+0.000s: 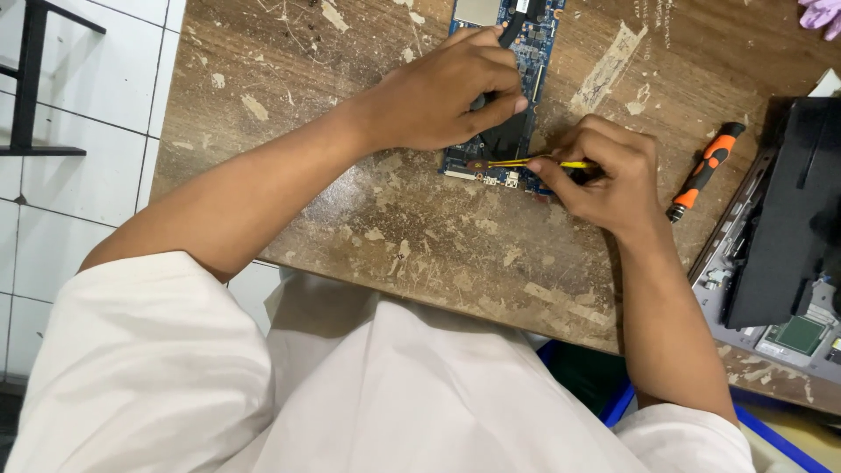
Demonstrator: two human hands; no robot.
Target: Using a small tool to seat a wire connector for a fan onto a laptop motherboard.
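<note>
While both hands work, a blue circuit board (508,96) lies on the scarred wooden table (420,236).
Right hand (604,171) pinches a yellow tool (534,162) pointing left across the board's near edge; left hand (447,92) presses the board, which runs lengthwise away; orange screwdriver (705,171) well right; bare wood left.

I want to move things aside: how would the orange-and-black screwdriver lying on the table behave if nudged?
The orange-and-black screwdriver has a rounded handle and lies loose on the flat wooden table, so it would probably roll rather than slide. It looks rigid and fairly light. Its ribbed-looking grip should not be slippery.
</note>
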